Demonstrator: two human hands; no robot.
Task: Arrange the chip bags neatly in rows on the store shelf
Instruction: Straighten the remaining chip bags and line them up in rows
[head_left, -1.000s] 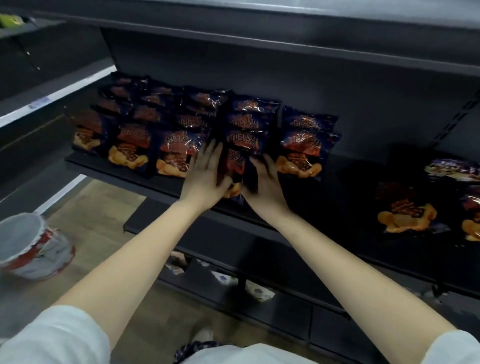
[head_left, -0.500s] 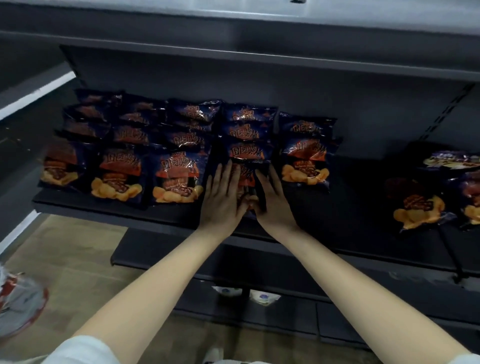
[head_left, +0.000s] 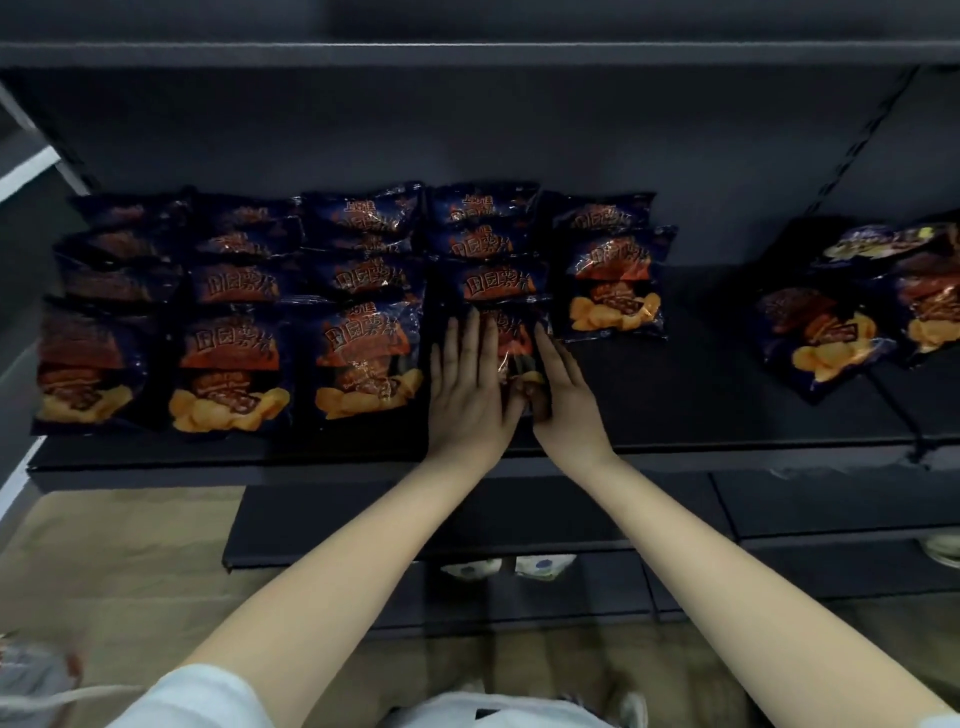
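On the dark metal shelf (head_left: 701, 415), our left hand (head_left: 470, 395) and right hand (head_left: 566, 400) lie flat, fingers straight, pressing the dark-blue foil chip bag (head_left: 511, 338) between them. Matching bags (head_left: 363, 358) lie in rows left of our fingers.

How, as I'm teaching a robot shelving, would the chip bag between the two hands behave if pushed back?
The chip bag looks puffy and wrinkled, so probably light and floppy, not stiff. Its glossy film catches light, so it likely slides easily on the shelf. With the left hand and right hand flat against it, firm pressing could crush chips.
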